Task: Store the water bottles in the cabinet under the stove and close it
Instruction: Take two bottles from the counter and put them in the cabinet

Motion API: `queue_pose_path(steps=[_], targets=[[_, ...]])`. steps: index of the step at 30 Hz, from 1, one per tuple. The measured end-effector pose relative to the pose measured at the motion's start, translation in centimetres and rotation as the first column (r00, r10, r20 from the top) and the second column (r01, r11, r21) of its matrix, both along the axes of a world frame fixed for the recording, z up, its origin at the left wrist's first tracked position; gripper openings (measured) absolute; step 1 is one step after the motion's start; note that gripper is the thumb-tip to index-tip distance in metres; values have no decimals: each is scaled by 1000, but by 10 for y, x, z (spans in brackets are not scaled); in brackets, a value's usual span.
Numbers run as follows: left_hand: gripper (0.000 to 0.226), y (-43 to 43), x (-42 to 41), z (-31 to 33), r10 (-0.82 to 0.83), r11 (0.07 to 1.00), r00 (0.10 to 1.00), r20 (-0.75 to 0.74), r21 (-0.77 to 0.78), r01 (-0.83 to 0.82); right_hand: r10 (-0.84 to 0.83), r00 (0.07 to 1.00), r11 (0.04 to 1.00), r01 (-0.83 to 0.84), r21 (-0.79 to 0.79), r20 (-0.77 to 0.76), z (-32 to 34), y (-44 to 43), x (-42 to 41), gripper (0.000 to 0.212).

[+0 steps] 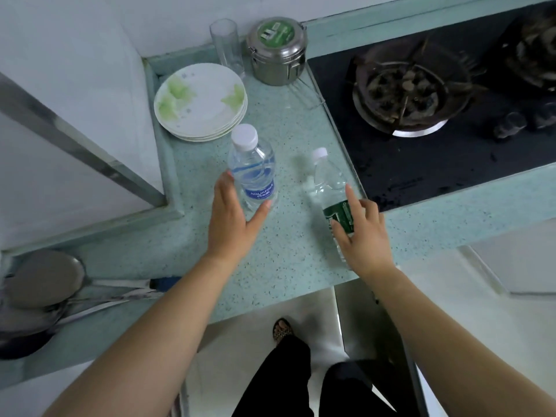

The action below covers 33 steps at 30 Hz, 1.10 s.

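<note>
- My spread left hand could have toppled the blue-label bottle.
- My right hand clasped the green-label bottle loosely; it could have slipped floorward.

Light was dim, cool and even; soft shadows lay on the counter. Edges bowed (wide-angle lens); the stove was slightly blurred.

Counter: plates, glass, steel tin, blue-label bottle, green-label bottle.
</note>
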<state>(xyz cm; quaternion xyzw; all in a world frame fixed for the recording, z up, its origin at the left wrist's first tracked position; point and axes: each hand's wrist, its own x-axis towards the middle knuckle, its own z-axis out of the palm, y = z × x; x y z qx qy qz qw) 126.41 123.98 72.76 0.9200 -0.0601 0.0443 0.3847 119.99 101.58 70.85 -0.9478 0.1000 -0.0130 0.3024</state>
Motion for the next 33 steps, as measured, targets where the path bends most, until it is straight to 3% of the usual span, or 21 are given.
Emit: queue_pose_path(steps=[4, 10, 15, 21, 33], targets=[[79, -15, 19, 6, -7, 971, 1000, -14, -240, 3, -62, 995, 997, 58, -54, -74, -1, -2, 2, 63], [79, -29, 35, 6, -9, 964, 999, -46, -267, -3, -92, 982, 995, 83, -56, -168, 1, -1, 4, 60], [79, -37, 42, 12, -79, 981, 996, -46, -181, 70, -68, 968, 997, 56, -56, -241, 4, 0, 5, 66], [79, -37, 19, 14, -129, 991, 985, -115, 29, 133, -108, 966, 993, 115, 17, -233, 7, -1, -5, 65], [76, -70, -78, 19, -146, 945, 942, -302, 238, 223, -272, 942, 948, 298, 116, -197, 34, -36, -129, 65]])
